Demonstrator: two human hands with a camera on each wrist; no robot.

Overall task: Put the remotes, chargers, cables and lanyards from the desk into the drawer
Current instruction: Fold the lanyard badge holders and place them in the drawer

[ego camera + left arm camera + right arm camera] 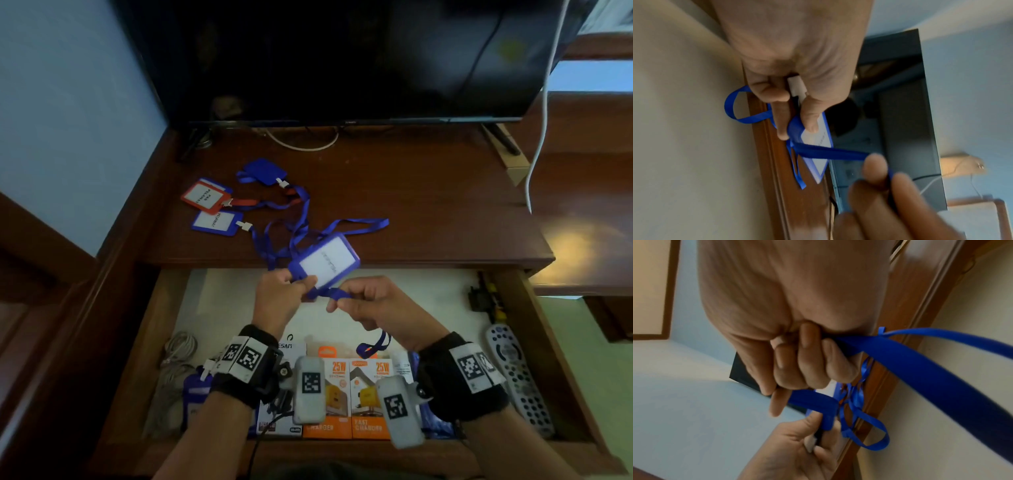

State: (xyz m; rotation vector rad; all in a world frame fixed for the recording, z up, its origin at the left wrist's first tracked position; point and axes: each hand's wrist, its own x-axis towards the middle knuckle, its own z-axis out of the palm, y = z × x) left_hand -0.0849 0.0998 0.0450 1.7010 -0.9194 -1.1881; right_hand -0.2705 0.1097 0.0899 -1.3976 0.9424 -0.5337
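Two hands hold one blue badge holder [324,261] above the open drawer [359,308].

Left hand [281,297] pinches the badge's clip end, right hand [371,306] curls tight around its blue strap [373,346]; chargers [356,397] and a remote [519,373] lie in the drawer below, three more lanyards [219,205] wait beyond on the desk [428,205].

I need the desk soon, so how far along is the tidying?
Well along. Already in the drawer: a remote, charger boxes and a grey cable. In hand: the left hand pinches a blue badge holder while the right hand grips its strap. Left on the desk: a red badge and at least two blue badges, straps tangled.
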